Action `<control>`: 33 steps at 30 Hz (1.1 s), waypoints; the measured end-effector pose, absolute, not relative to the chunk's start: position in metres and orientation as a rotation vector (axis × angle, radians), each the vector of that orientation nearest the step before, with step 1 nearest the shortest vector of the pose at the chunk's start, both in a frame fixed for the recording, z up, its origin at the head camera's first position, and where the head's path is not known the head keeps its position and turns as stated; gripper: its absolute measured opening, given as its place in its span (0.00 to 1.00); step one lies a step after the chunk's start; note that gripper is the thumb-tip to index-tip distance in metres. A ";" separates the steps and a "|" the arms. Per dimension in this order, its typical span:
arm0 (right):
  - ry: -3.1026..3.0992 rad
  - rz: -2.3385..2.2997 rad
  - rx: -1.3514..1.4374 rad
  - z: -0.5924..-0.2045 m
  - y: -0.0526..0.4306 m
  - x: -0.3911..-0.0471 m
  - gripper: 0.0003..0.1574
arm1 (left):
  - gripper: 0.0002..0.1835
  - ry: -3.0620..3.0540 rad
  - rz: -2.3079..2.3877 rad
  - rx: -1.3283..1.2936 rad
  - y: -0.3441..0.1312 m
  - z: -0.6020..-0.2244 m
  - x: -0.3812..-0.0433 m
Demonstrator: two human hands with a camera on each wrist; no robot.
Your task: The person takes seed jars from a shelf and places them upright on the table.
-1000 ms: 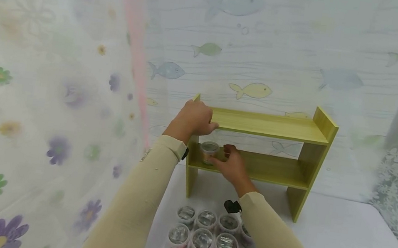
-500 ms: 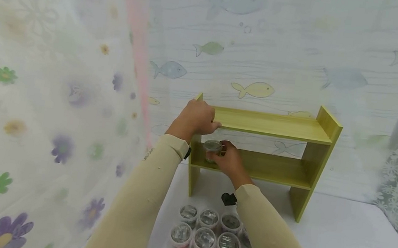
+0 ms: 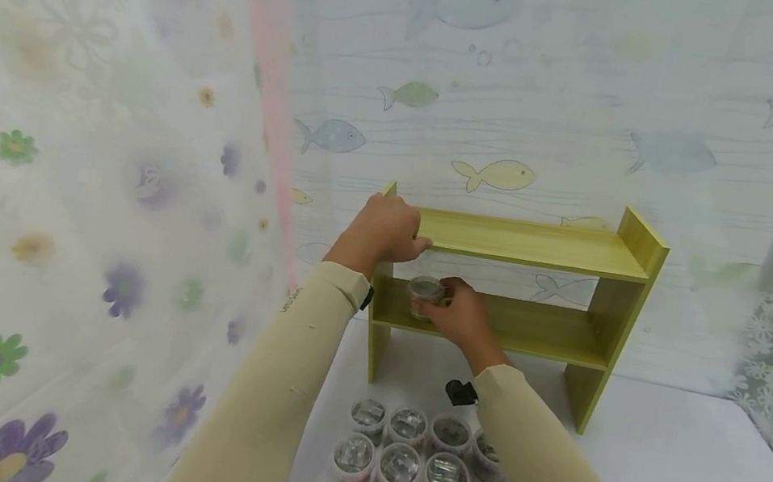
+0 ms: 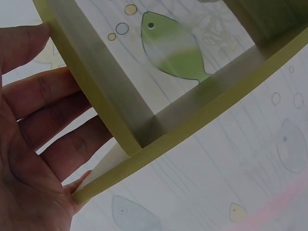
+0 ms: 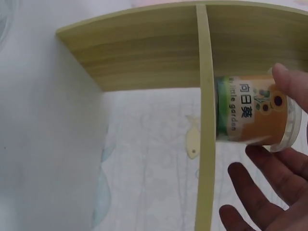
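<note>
A yellow-green wooden shelf [image 3: 525, 245] stands on the white table. At its upper left corner my left hand [image 3: 385, 229] grips the end of the top board, the thumb lying along the front edge. In the left wrist view the fingers [image 4: 43, 94] reach behind the board. On the middle board, near the left side, sits a small lidded plastic tub [image 5: 255, 108], its orange and green label printed "My little garden" with a sunflower picture. My right hand [image 3: 463, 316] holds this tub by its right side, thumb in front and fingers behind, close to the lid rim.
Several similar tubs [image 3: 399, 464] with clear lids stand in two rows on the table [image 3: 667, 449] in front of the shelf. My right sleeve [image 3: 547, 466] overlaps the rightmost one. Behind the shelf hangs a fish-print curtain [image 3: 560, 93]; a flower-print one [image 3: 82, 217] is at the left.
My right hand has closed its fingers around the tub, then slid right with it a little along the middle board. The left hand keeps its grip on the shelf corner.
</note>
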State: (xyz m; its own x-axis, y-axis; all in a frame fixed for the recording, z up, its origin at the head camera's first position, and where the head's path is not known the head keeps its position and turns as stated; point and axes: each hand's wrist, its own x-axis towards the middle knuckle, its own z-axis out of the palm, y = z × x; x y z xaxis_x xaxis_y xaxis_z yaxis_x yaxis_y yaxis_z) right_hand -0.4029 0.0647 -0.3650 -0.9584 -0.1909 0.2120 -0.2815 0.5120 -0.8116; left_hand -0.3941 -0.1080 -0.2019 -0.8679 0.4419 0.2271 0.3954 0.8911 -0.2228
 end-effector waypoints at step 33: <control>-2.664 1.478 0.504 -0.362 0.087 -0.412 0.47 | 0.32 -2.782 0.231 -0.616 -0.106 -0.203 -0.394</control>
